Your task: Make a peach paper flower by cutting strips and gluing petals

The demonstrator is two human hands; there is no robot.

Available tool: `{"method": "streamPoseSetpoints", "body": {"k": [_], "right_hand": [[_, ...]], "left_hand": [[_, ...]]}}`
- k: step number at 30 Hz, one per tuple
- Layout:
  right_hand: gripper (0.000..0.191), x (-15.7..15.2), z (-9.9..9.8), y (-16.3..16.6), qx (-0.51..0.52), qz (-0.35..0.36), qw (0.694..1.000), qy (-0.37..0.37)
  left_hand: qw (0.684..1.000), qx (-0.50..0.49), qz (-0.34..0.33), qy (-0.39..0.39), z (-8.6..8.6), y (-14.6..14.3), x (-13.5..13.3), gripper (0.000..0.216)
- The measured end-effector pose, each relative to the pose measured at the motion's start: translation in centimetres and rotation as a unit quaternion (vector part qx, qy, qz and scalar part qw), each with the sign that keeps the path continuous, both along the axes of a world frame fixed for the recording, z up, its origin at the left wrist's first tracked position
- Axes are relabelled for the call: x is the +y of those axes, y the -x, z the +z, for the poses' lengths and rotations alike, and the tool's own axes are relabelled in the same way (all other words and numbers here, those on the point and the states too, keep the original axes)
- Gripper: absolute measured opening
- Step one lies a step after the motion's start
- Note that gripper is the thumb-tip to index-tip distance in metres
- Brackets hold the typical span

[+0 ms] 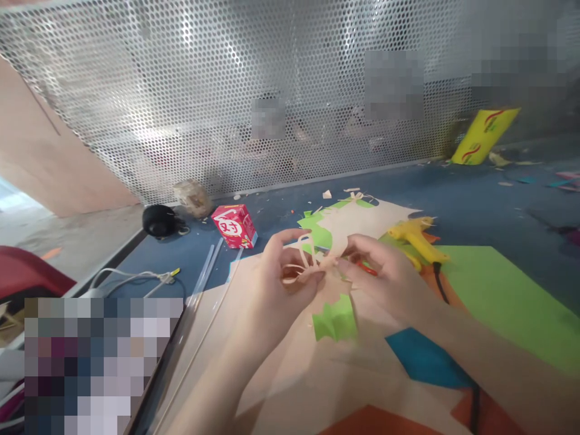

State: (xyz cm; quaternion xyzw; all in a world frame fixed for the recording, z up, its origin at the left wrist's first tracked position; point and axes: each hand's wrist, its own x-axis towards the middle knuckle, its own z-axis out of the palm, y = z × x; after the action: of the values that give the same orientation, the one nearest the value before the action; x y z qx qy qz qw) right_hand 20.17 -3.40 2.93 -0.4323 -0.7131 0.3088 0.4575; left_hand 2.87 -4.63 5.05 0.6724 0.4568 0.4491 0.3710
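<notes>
My left hand is closed in a pinch on thin curled strips of beige paper over the middle of the table. My right hand meets it from the right, its fingers pinched on the same beige paper piece. A small green paper cutout lies just below the hands. A red-handled object, partly hidden, lies under my right fingers.
A yellow glue gun with a black cord lies right of the hands. Green, blue, orange and beige sheets cover the blue table. A red carton, glue sticks, a black object and a perforated metal screen stand behind.
</notes>
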Motion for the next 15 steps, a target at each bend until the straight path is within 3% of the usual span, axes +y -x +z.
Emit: {"method": "streamPoseSetpoints", "body": {"k": [3,7,12,15], "right_hand": [[0.015,0.5,0.1,-0.5,0.056,-0.030,0.998,-0.028],[0.029,1.1,0.1,-0.9,0.070,-0.011,0.993,-0.095],[0.041,1.1,0.1,-0.8,0.094,-0.086,0.976,-0.177],[0.034,0.9,0.3,-1.0,0.020,-0.097,0.969,-0.228]], "left_hand": [[0.998,-0.018,0.016,0.054,0.5,0.1,0.0,0.042],[0.994,-0.035,0.014,0.106,1.1,0.3,0.0,0.045],[0.994,-0.012,-0.007,0.111,1.1,0.5,0.0,0.039],[0.995,-0.005,-0.018,0.099,0.9,0.3,-0.1,0.037]]}}
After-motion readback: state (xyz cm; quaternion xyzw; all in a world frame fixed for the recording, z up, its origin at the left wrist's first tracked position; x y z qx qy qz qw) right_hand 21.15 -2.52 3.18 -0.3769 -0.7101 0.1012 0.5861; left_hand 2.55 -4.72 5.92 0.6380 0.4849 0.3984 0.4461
